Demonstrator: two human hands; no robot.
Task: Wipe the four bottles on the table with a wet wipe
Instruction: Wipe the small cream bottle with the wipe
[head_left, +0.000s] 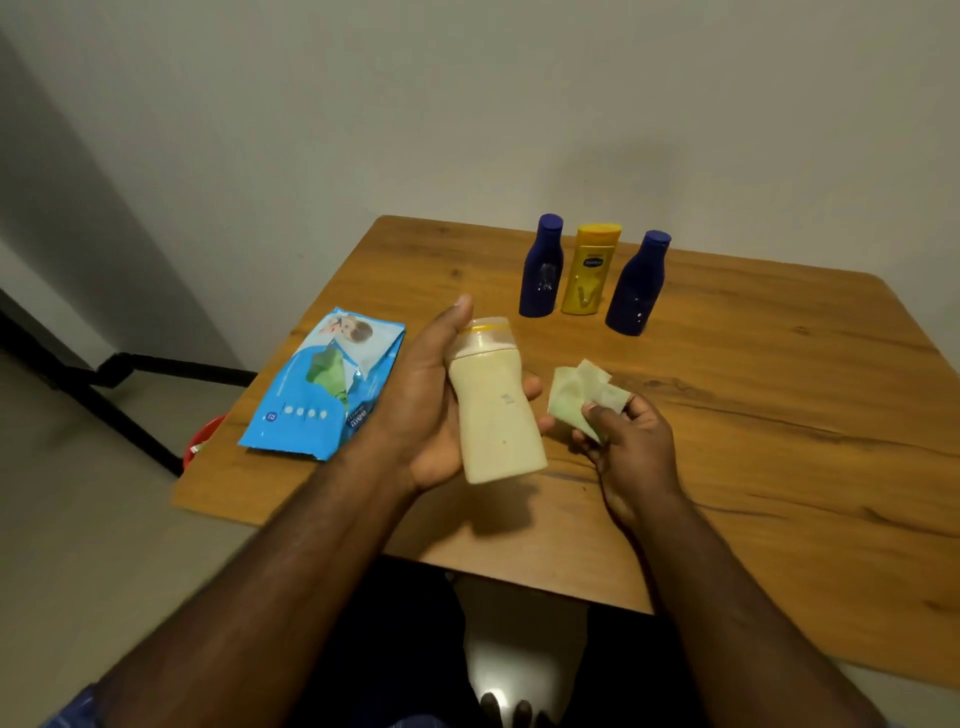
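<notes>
Left hand (421, 395) wrapped round a cream plastic bottle with a yellow-ringed cap (493, 410), held tilted above the wooden table (779, 415). Right hand (631, 441) pinching a crumpled pale green wet wipe (582, 395) just beside it. At the back, two dark blue bottles (543, 270) (636, 286) flanking a yellow bottle (589, 273), all upright. Blue wipes packet (322, 384) lying flat at the left.

Dim, warm indoor light; soft shadows on the table (779, 415); wide-angle bending at edges; slightly soft, grainy focus.
</notes>
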